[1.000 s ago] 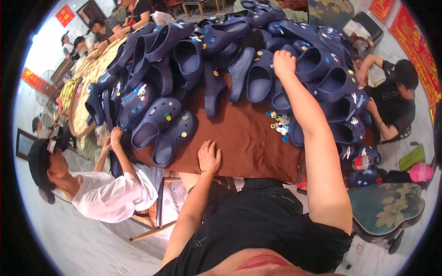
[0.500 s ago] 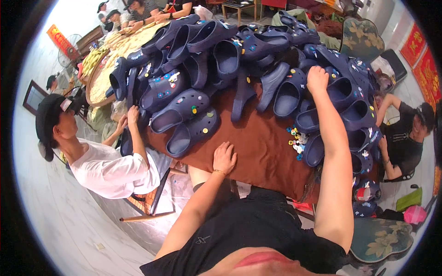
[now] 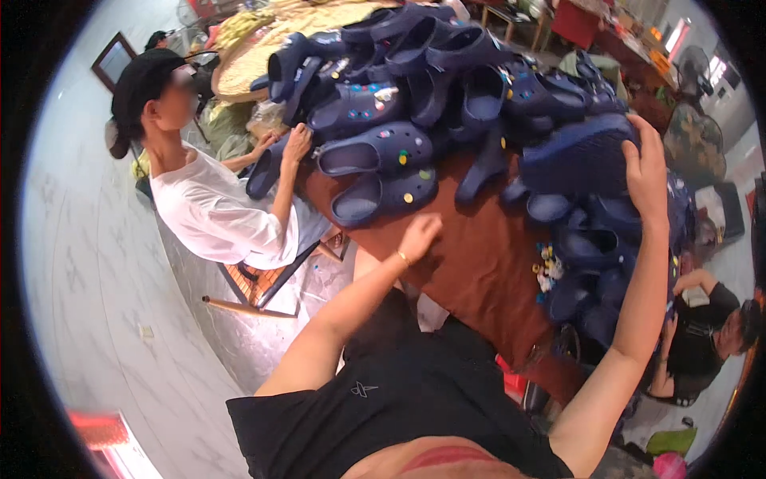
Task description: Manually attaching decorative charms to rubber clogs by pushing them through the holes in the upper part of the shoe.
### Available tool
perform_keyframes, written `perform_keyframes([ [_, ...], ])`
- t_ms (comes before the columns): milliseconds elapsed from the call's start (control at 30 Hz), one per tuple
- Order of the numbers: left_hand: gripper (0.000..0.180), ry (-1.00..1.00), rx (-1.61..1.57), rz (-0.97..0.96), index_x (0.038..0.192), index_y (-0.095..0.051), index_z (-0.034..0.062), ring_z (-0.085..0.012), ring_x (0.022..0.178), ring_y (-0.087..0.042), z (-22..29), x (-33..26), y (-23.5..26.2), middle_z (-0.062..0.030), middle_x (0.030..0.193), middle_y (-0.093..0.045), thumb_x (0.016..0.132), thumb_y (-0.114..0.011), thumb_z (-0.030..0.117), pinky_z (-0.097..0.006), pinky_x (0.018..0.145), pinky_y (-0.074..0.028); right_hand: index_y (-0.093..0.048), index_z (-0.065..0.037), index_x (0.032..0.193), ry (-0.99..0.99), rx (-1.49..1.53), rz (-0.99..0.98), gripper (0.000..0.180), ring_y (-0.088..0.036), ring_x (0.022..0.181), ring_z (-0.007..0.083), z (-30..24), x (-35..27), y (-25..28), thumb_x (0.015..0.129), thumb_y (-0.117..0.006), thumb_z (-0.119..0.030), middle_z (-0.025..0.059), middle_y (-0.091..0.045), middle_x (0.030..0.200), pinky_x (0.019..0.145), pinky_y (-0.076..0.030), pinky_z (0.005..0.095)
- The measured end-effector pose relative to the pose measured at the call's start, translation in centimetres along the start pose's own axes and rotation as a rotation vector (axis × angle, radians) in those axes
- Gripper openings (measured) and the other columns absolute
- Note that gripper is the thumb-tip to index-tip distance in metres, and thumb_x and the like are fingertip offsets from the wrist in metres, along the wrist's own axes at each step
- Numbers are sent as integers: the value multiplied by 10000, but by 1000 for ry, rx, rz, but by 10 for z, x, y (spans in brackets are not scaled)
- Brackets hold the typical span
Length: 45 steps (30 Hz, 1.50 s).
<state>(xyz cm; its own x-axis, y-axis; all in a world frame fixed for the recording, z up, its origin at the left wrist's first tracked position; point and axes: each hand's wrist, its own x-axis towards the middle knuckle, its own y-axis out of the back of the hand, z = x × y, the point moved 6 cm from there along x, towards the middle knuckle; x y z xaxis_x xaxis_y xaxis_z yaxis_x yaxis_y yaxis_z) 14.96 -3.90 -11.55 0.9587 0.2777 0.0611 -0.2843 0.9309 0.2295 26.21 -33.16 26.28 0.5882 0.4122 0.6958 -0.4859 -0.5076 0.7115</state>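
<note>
Right hand [image 3: 648, 169] holds a navy clog [image 3: 576, 156]; left hand [image 3: 420, 238] hovers, its grip unclear.

The left hand [image 3: 421, 235] is blurred, its fingers hard to tell apart. The clog [image 3: 570, 158] in the right hand [image 3: 650, 168] is smeared as well; what faces the camera is probably its sole, hiding the upper. The colourful charms [image 3: 546, 271] are too small to make out. The heaped clogs [image 3: 375, 149] cover part of the brown cloth [image 3: 463, 263]. The lower rim cuts off a pink object [image 3: 670, 465].
</note>
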Motion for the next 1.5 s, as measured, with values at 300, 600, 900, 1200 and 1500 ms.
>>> perform_keyframes([
  [300, 233, -315, 163, -145, 1002, -593, 16, -251, 955, -562, 87, -13, -9, -122, 984, -595, 802, -590, 135, -320, 815, -435, -492, -73, 1205, -434, 716, -428, 485, -409, 1199, 282, 32, -209, -196, 729, -468, 14, 152, -461, 1249, 1021, -291, 340],
  [600, 241, -363, 513, -320, 931, -578, 25, -347, 848, -548, 96, -81, -23, -179, 895, -580, 706, -594, 111, -419, 759, -446, -362, -6, 1294, -1008, 1194, -165, 532, -332, 1263, 244, 12, -285, -210, 808, -551, -109, 144, -394, 1335, 1036, -256, 368],
  [900, 412, -471, 405, -546, 1045, -535, 17, -347, 955, -511, 57, -93, -39, -186, 1010, -550, 751, -640, 286, -411, 839, -406, -380, -37, 1242, -814, 891, -356, 569, -448, 1133, 279, -21, -333, -243, 728, -609, -123, 173, -442, 1232, 918, -382, 373],
  [1200, 398, -442, 696, -461, 1012, -588, 67, -320, 961, -487, 34, -65, -57, -139, 990, -550, 765, -581, 379, -427, 829, -353, -444, -32, 1227, -646, -202, -489, 483, -440, 1100, 370, 23, -259, -201, 789, -606, -159, 203, -492, 1181, 930, -346, 436],
  [1500, 417, -409, 669, -483, 1046, -564, 56, -326, 1085, -452, 22, -88, -61, -145, 1126, -513, 749, -613, 345, -450, 908, -332, -495, -88, 1150, -661, -413, -747, 380, -498, 1001, 347, 37, -288, -207, 793, -598, -168, 140, -547, 1079, 803, -424, 448],
])
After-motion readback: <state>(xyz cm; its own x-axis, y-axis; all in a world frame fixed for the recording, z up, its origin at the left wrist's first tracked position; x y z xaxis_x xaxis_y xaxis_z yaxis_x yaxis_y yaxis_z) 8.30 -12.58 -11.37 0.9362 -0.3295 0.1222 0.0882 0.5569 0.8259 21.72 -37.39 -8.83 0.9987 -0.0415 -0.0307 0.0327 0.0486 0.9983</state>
